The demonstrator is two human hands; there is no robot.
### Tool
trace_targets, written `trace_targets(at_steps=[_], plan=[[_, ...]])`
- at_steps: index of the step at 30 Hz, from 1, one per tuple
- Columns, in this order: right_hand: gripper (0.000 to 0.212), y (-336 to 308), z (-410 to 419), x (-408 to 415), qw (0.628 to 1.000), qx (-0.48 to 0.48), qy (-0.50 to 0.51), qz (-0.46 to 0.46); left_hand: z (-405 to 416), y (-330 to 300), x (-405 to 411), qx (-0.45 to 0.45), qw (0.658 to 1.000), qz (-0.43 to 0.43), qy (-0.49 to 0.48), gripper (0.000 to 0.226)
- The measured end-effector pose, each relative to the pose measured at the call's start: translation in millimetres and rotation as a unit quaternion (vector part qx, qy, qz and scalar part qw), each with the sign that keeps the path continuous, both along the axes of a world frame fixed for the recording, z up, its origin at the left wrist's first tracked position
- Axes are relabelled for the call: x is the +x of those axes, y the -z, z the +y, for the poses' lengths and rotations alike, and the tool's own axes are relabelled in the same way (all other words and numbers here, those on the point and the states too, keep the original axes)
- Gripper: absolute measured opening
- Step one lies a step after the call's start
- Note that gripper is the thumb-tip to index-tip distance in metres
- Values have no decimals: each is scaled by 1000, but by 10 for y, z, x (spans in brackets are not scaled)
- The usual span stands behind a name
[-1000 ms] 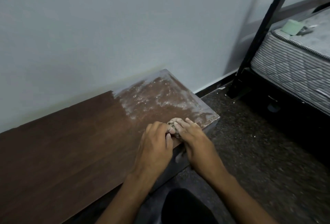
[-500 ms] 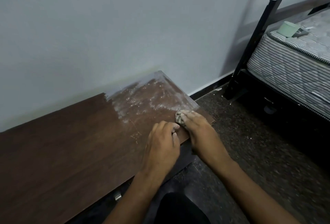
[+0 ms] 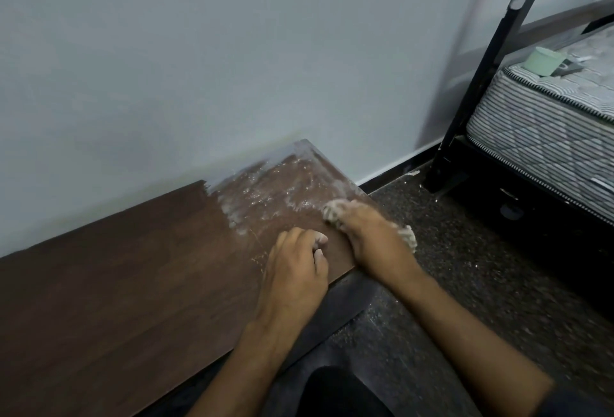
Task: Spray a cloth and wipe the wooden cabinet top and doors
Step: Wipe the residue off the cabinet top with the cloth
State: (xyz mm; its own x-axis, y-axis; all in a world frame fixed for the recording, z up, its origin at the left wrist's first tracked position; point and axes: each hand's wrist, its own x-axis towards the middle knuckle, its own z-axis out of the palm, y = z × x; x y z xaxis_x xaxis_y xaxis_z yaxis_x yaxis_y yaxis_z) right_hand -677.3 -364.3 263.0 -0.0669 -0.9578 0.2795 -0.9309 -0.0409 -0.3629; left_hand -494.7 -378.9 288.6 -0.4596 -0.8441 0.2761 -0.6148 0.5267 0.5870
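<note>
A low dark wooden cabinet top [image 3: 126, 277] runs along the wall. Its right end [image 3: 282, 184] is smeared with whitish dust and wet streaks. My right hand [image 3: 368, 237] presses a crumpled grey cloth [image 3: 332, 212] onto the top at its right front corner; part of the cloth shows past the edge on the hand's far side. My left hand [image 3: 295, 270] rests just left of it on the wood near the front edge, fingers curled under, with nothing in it. The cabinet doors are hidden below the top.
A plain pale wall [image 3: 232, 68] rises behind the cabinet. At the right stands a black bed frame post [image 3: 478, 78] with a striped mattress [image 3: 545, 131]; a pale green container [image 3: 543, 60] sits on it. Speckled dark floor [image 3: 465, 267] lies between cabinet and bed.
My right hand has pushed the cloth farther back and right along the cabinet's right end. The left hand has stayed close behind it on the wood.
</note>
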Motion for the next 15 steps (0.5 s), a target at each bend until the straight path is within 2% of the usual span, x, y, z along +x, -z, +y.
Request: trace_targets(at_steps=[3,8,10,13,15], plan=[[33,-73,-295,-294,997,-18,68,-29,39,-28,112,-2,1000,4,-7,20],[37,-79,-310,-122,996,-14,85,-29,-6,-36,310,-2,999,22,-40,19],[42,-81,-127,158,998,-8,41,-42,-46,-51,382,-5,998,29,-54,19],[49,-116,247,633,994,28,-96,-49,-81,-57,498,-6,997,19,-70,16],[59,-146,285,605,988,50,-126,-73,-77,-49,609,-7,997,15,-76,16]])
